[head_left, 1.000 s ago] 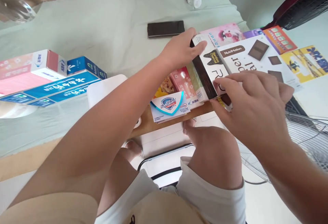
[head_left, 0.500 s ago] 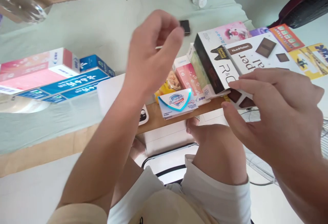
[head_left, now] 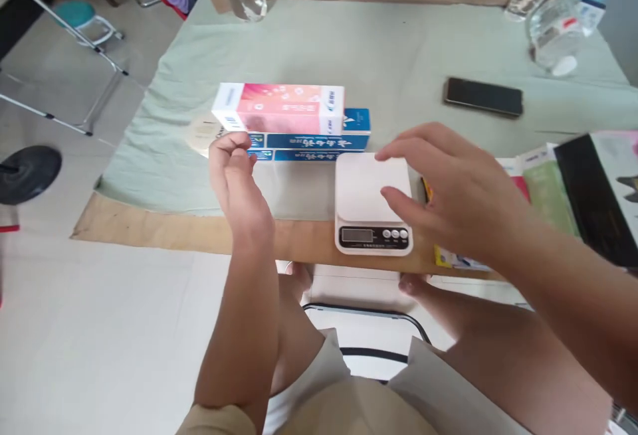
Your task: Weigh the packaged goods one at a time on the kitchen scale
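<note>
My left hand (head_left: 236,179) is raised in front of a stack of boxes, fingers curled loosely, holding nothing; its fingertips are close to the near left corner of the pink and white box (head_left: 279,107). That box lies on top of blue boxes (head_left: 319,143). My right hand (head_left: 448,189) hovers with fingers spread just above the right side of a small white kitchen scale (head_left: 371,202), which sits at the table's near edge with its display facing me.
A black phone (head_left: 483,96) lies further back on the pale green cloth (head_left: 349,56). Flat boxes, one black (head_left: 591,199), are lined up at the right. Clear plastic bottles (head_left: 553,40) stand at the back. My knees and a stool show below the table edge.
My view has swung left. Both hands left the row of boxes at the right; the left hand moved over to the pink box, the right hand to the scale.
</note>
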The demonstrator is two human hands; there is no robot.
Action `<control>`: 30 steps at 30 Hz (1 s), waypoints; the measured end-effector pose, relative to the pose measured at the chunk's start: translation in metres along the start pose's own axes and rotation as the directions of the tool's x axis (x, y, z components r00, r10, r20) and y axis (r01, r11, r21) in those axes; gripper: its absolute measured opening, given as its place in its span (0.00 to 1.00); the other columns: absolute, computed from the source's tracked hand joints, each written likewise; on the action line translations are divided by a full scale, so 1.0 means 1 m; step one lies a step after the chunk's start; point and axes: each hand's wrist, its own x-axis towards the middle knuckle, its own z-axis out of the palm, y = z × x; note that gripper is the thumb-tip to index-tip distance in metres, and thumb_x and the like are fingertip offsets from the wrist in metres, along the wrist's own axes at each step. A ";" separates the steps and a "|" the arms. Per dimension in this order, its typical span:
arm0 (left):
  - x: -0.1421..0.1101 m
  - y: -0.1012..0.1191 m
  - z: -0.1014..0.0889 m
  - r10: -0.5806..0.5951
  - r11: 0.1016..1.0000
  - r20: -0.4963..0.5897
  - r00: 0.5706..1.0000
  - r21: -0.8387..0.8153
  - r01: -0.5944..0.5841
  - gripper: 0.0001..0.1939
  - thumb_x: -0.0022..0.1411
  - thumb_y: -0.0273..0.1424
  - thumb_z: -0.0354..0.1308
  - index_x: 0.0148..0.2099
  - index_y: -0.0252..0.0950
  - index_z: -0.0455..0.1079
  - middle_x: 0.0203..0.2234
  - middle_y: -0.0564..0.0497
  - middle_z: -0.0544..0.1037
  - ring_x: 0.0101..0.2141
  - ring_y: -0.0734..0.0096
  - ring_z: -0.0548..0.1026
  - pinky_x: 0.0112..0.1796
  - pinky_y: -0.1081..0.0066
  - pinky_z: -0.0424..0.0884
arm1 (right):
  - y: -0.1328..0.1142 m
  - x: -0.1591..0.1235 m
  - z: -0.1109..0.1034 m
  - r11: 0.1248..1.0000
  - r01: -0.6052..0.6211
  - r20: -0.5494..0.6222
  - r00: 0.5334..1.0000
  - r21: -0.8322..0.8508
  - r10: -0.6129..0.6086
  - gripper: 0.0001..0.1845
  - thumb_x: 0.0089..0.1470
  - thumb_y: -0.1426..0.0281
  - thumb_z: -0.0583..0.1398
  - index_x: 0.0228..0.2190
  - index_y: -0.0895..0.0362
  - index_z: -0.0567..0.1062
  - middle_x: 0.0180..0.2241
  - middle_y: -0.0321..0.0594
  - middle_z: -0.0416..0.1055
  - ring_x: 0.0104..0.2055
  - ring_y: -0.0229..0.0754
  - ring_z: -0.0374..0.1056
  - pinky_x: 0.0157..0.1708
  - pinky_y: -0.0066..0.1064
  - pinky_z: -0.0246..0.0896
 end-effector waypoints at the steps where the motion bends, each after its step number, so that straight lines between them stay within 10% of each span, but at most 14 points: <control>1: 0.003 -0.005 -0.002 0.017 0.999 -0.019 1.000 -0.043 -0.017 0.18 0.71 0.50 0.44 0.54 0.51 0.65 0.64 0.53 0.72 0.69 0.63 0.67 0.63 0.57 0.70 | 0.000 0.021 0.004 1.000 -0.003 0.028 1.000 -0.003 0.003 0.19 0.64 0.68 0.57 0.55 0.53 0.76 0.57 0.50 0.75 0.55 0.55 0.75 0.46 0.45 0.76; 6: 0.007 -0.022 0.003 0.077 0.899 -0.036 0.996 -0.430 -0.085 0.29 0.64 0.59 0.53 0.58 0.47 0.68 0.65 0.51 0.70 0.74 0.56 0.58 0.71 0.54 0.61 | 0.010 0.111 0.036 0.995 0.100 0.085 0.991 0.006 -0.100 0.33 0.57 0.65 0.65 0.63 0.54 0.68 0.63 0.52 0.69 0.63 0.61 0.67 0.61 0.55 0.68; 11: 0.021 -0.046 0.002 0.136 0.915 -0.097 0.986 -0.370 -0.163 0.30 0.64 0.62 0.54 0.60 0.53 0.69 0.67 0.56 0.69 0.76 0.55 0.55 0.72 0.56 0.58 | 0.011 0.145 0.053 0.993 0.115 0.137 0.983 0.040 -0.120 0.31 0.58 0.65 0.64 0.62 0.50 0.68 0.58 0.50 0.72 0.60 0.60 0.70 0.57 0.54 0.70; 18: 0.009 -0.030 0.003 0.110 0.858 -0.184 0.977 -0.479 -0.187 0.21 0.69 0.53 0.48 0.55 0.51 0.69 0.58 0.52 0.74 0.63 0.57 0.72 0.58 0.58 0.73 | 0.025 0.081 0.009 0.982 0.168 0.037 0.984 0.087 -0.171 0.31 0.61 0.59 0.62 0.64 0.46 0.67 0.57 0.44 0.73 0.55 0.53 0.74 0.51 0.45 0.75; 24: -0.022 -0.006 0.013 -0.011 0.969 0.202 0.979 -0.239 0.061 0.14 0.70 0.41 0.57 0.33 0.41 0.63 0.26 0.53 0.70 0.28 0.71 0.70 0.29 0.70 0.68 | 0.074 0.010 0.009 0.980 0.176 0.146 0.971 0.091 -0.188 0.31 0.65 0.56 0.58 0.65 0.50 0.67 0.60 0.48 0.74 0.59 0.53 0.74 0.54 0.47 0.73; 30: -0.023 -0.017 0.019 -0.133 0.984 0.399 0.907 0.161 0.073 0.19 0.67 0.40 0.60 0.27 0.39 0.63 0.24 0.52 0.72 0.30 0.68 0.72 0.33 0.68 0.70 | 0.091 0.020 0.023 0.996 0.092 0.390 0.917 -0.012 -0.080 0.30 0.63 0.66 0.57 0.66 0.52 0.68 0.66 0.51 0.71 0.70 0.62 0.65 0.69 0.64 0.56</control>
